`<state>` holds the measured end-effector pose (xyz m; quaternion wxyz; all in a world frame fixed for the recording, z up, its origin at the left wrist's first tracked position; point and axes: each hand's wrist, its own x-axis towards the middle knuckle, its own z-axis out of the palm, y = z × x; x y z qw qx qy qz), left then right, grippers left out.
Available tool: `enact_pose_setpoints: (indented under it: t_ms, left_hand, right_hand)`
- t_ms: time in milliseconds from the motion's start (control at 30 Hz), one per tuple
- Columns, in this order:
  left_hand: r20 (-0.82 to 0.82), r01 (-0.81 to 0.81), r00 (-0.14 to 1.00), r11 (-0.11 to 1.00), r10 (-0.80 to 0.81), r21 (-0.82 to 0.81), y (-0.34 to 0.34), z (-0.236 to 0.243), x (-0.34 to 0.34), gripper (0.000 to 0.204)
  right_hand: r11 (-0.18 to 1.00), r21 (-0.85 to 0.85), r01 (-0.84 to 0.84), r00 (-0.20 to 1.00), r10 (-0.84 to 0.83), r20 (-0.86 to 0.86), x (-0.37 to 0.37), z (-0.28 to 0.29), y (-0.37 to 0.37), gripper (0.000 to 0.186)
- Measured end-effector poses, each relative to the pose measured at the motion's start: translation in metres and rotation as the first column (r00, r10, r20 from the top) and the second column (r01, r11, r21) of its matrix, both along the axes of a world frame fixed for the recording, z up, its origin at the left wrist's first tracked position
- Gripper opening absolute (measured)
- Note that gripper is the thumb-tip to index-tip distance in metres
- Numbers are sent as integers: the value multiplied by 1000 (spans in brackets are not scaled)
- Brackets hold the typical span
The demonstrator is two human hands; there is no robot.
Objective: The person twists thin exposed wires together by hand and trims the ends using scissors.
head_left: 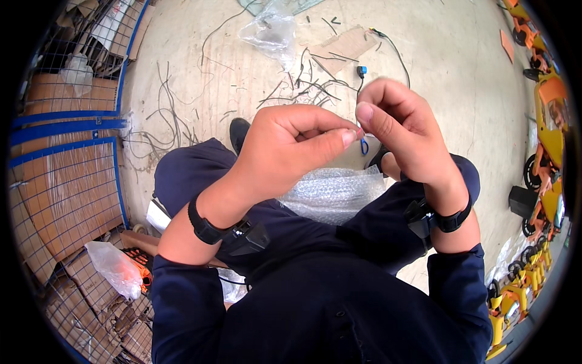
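My left hand (288, 142) is closed, thumb and forefinger pinching a thin wire with a reddish bit at their tips. Just below those tips hangs a small blue loop (364, 146). Close against them is my right hand (403, 130), its fingers curled in and slightly blurred. Whatever lies between its thumb and fingers is hidden. A blue connector (362, 70) on a dark cable shows beyond the right fingertips, the cable running down toward both hands. Between my knees, under the hands, lies bubble wrap (333, 191).
Cut dark cable pieces (315, 85) litter the floor ahead, beside a clear plastic bag (270, 30) and a flat cardboard piece (345, 51). Blue wire-mesh cages (66, 130) with cardboard stand at the left. Yellow and orange wheeled machines (548, 121) line the right side.
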<state>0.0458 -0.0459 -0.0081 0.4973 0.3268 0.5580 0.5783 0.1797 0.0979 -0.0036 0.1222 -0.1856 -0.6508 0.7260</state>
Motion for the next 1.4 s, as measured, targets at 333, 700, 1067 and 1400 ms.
enact_pose_setpoints:
  t_ms: [333, 700, 1067, 1400]
  left_hand:
    - [-96, -205, 973, 977, 211, 61, 6, -13, 1, 17]
    - [-445, -168, 868, 974, 219, 152, 1, -20, 6, 17]
    - [-149, -189, 970, 982, 191, 28, 7, -19, 4, 18]
    - [8, -137, 990, 982, 139, -127, 5, -9, -1, 23]
  right_hand:
    - [455, 829, 324, 920, 54, -389, -10, -17, -2, 22]
    - [350, 841, 412, 896, 10, -444, -18, -26, -7, 20]
    - [347, 835, 428, 903, -133, -408, -20, -28, -8, 17]
    - [327, 848, 417, 905, -239, -352, -19, -25, 2, 15]
